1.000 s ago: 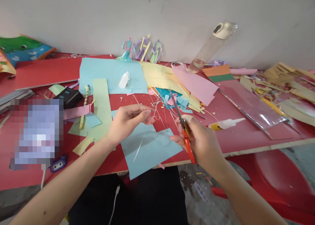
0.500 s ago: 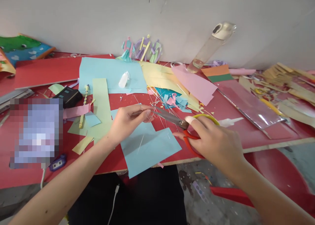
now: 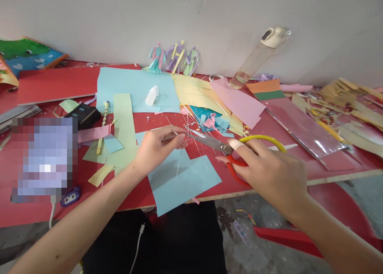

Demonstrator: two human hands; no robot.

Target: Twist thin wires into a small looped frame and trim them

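Note:
My left hand (image 3: 157,146) is pinched shut on a thin, pale strand (image 3: 179,138) held above a light blue paper sheet (image 3: 182,178) on the red table (image 3: 48,86). My right hand (image 3: 269,170) grips scissors (image 3: 218,145) with one red and one yellow handle loop. The blades point left and reach the strand right beside my left fingertips. More fine strands and coloured paper scraps (image 3: 209,120) lie just behind the blades.
Blue, green, yellow and pink paper sheets cover the table's middle. A small white glue bottle (image 3: 151,95), a black device (image 3: 82,115), a tilted clear bottle (image 3: 259,54) and paper figures (image 3: 175,60) against the wall stand further back. A red plastic chair (image 3: 329,218) sits lower right.
My right hand swung the scissors from pointing up and away to lying level, blades pointing left, and brought them to the strand. My left hand stayed nearly still.

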